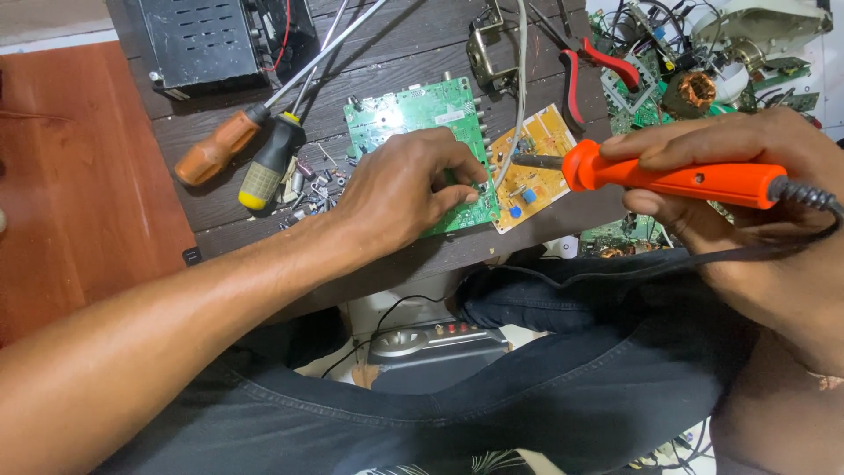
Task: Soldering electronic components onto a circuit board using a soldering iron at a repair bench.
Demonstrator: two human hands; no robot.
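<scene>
Showing a workbench of dark planks (387,66) seen from above, with a seated person's two hands at work over circuit boards. The left hand (409,189) lies palm-down on a green circuit board (413,110) near the middle of the bench; its fingers are curled together and press on the board's right edge, where the fingertips (470,189) meet the surface. Whether anything small is pinched beneath them cannot be told. Just beside that edge, touching or slightly overlapping it, lies a smaller yellow circuit board (541,171). The right hand (765,211) is wrapped around the orange handle of a soldering iron (677,179), fingers above and thumb below, clamped firmly on it. The iron is held level, its dark metal tip (536,162) pointing left and reaching over the yellow board, close to the left fingertips. Its black cord (804,195) leaves the rear of the handle and loops across the right hand.

To the left of the green board lie two screwdrivers, one with an orange handle (215,145), one with a black-and-yellow handle (268,163), beside a scatter of small loose parts (308,189). A black metal case (211,40) sits at the upper left. Red-handled pliers (593,62) and a heap of boards and wires (703,62) occupy the upper right.
</scene>
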